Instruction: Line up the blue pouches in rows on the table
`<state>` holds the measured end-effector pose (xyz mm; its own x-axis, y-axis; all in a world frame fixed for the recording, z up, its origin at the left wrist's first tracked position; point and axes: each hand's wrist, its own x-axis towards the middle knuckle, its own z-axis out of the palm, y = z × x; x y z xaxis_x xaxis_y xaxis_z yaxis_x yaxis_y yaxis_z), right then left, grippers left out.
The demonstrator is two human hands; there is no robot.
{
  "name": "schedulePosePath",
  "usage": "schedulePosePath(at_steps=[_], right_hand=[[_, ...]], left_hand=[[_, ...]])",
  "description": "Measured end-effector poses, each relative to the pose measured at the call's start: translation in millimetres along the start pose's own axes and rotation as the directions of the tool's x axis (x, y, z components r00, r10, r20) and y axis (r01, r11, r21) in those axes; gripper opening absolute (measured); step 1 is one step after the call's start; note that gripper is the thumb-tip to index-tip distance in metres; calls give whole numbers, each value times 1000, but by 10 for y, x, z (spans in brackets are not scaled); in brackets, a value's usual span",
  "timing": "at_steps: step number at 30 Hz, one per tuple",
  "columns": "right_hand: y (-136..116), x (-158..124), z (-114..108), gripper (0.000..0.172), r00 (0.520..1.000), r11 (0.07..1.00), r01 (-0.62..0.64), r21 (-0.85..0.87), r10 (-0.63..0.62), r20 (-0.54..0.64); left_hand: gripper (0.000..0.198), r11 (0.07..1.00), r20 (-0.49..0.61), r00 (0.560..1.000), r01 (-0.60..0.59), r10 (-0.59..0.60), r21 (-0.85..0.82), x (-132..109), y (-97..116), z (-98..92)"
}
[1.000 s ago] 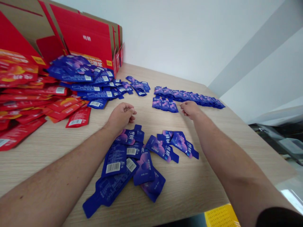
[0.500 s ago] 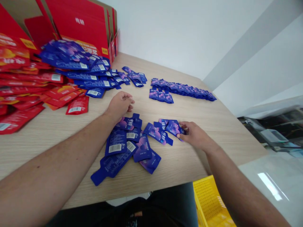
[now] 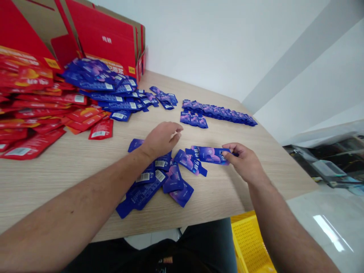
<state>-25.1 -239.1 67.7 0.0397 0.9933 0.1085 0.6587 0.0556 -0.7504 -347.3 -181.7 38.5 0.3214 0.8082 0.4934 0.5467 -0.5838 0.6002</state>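
Note:
Between the thumb and fingers of my right hand is the end of a purple-blue pouch, lying sideways with its printed front up. Its other end overlaps more pouches, among them a tilted pouch with a narrow spout end. My left hand is above the table, fingers loosely bent and thumb apart, with nothing visible in it. Below it lies a loose cluster of blue pouches, some with barcodes up, partly hidden by my left wrist and forearm.
Overlapping blue pouches form a long row at the back, with a short row in front. Heaped blue pouches and red pouches fill the left, before red cartons. A yellow basket stands below the table edge.
My left hand has moved right, away from the cluster's far end. My right hand has shifted slightly right with the pouch, which now lies straighter and shows more of its front.

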Motion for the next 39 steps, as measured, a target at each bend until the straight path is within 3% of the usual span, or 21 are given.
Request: schedulePosePath(at_steps=[4,7,9,12,15,18,21,25,29,34,39], right_hand=[[-509,123,96,32,978,982,186,-29,-183,98],[-788,224,260,30,946,962,271,11,-269,181],[-875,287,381,30,932,954,298,35,-299,204],[-868,366,553,40,953,956,265,123,-279,119],[-761,398,717,52,986,944,160,287,-164,-7],[-634,368,870,42,997,936,34,349,-56,53],[-541,310,1000,30,987,959,-19,284,-27,156],[-486,278,1091,27,987,954,-30,299,-20,162],[-429,383,973,27,989,946,-69,317,24,144],[-109,840,473,17,988,934,-123,335,146,-43],[395,1406,-5,16,925,884,-321,340,370,-89]], left_hand=[[32,988,157,981,-92,110,-121,-72,287,125],[22,994,247,968,-21,48,-111,-101,382,138],[16,996,248,969,25,-4,-81,-104,381,122],[15,992,141,989,70,-55,-103,-88,326,100],[17,973,-19,983,175,-180,-153,-55,273,93],[19,925,-126,935,296,-332,-236,-26,255,85],[21,879,-124,902,360,-413,-312,-14,265,80],[22,849,-75,895,386,-439,-362,-16,271,96],[16,776,57,876,452,-478,-439,-19,203,133],[7,857,14,912,391,-411,-336,-40,69,168],[12,928,41,947,321,-319,-191,-72,35,180]])
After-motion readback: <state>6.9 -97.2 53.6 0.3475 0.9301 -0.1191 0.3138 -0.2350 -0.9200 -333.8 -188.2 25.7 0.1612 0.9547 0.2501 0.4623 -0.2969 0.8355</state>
